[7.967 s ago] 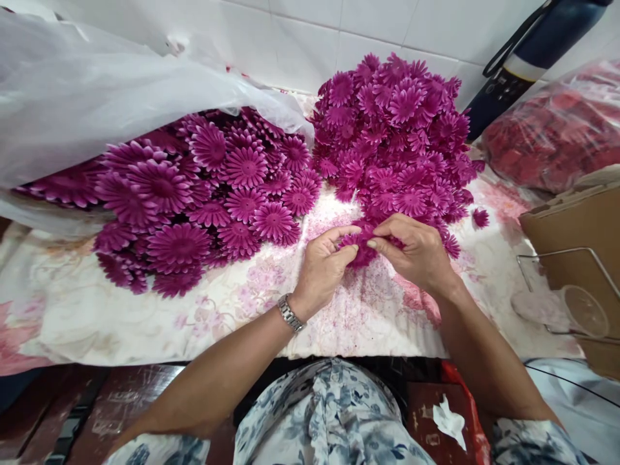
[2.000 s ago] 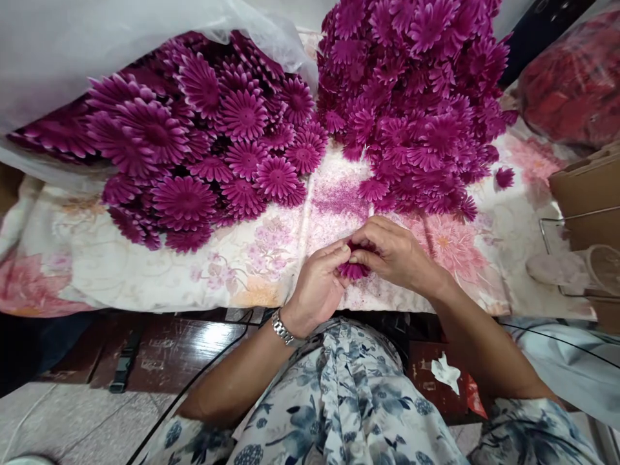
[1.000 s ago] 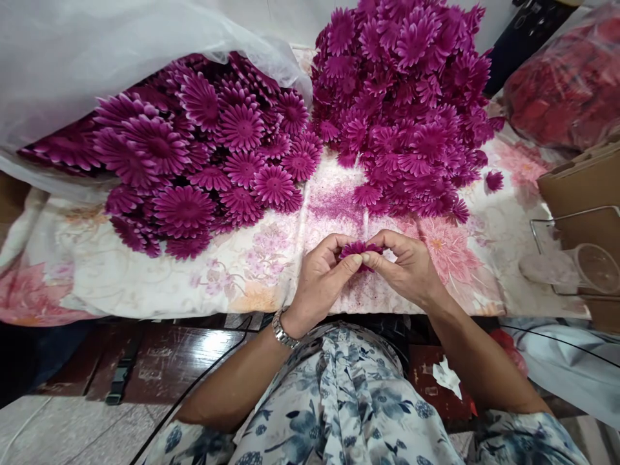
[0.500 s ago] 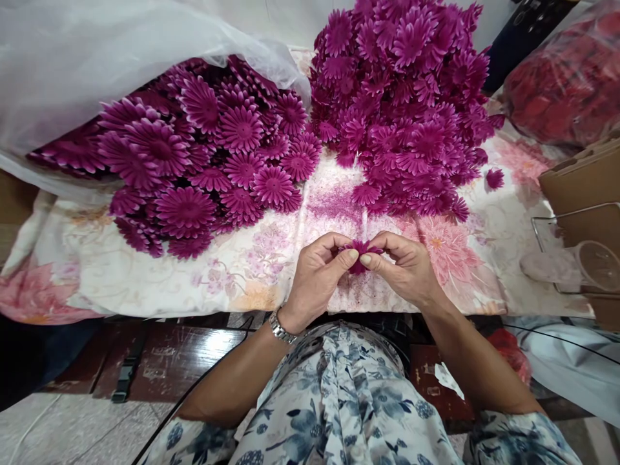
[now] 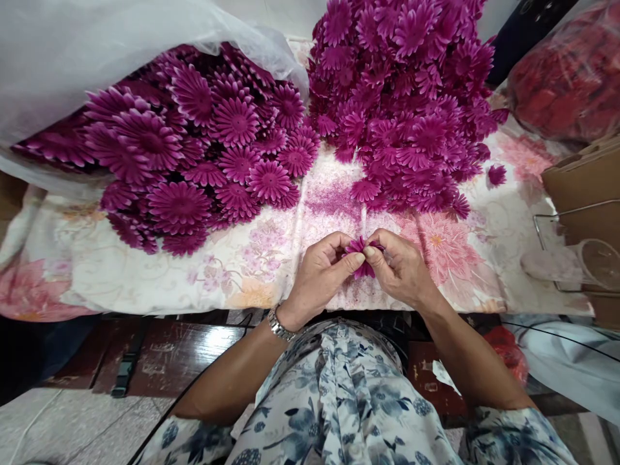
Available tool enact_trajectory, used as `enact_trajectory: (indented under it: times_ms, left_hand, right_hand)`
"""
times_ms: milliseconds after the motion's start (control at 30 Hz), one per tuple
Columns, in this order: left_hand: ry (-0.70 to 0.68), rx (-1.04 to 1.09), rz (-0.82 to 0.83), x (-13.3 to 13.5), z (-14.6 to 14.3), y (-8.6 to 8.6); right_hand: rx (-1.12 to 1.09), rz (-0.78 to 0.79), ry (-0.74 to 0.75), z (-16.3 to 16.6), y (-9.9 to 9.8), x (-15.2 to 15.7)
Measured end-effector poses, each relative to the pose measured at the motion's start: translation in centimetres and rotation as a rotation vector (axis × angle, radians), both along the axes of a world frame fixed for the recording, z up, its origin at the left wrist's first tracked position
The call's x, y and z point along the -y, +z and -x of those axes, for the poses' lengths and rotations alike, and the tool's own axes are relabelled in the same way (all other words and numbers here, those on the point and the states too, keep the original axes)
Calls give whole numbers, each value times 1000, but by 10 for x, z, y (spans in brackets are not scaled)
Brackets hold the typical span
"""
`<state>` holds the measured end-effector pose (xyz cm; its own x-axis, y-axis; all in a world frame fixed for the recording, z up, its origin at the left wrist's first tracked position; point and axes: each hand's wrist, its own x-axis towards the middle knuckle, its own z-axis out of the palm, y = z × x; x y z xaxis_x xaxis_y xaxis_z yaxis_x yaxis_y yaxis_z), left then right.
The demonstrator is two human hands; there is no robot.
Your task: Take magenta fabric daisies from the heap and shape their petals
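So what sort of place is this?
Probably a craft workspace, perhaps at home: a tall heap of purple many-petalled flower heads, a translucent white plastic bag holding more, and a cream floral-patterned cloth.

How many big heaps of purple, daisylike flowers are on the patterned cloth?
2. One purple heap of daisylike flowers spills from the translucent white plastic bag on the left; the second purple heap stands right of it. The bag could hide more.
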<state>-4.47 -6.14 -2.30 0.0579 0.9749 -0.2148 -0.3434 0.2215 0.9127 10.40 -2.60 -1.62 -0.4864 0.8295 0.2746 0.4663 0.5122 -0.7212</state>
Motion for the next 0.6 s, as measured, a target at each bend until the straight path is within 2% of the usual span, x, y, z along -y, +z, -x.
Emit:
enact_trajectory:
  times_ms: [200, 433, 600]
  left_hand:
    - [46, 126, 128, -4, -5, 7]
    - [43, 296, 219, -7, -12, 12]
    - [85, 335, 261, -9, -15, 12]
  right_hand:
    - [66, -130, -41, 3, -4, -4]
    - [40, -267, -88, 5, -4, -7]
    - [214, -400, -151, 1, -8, -8]
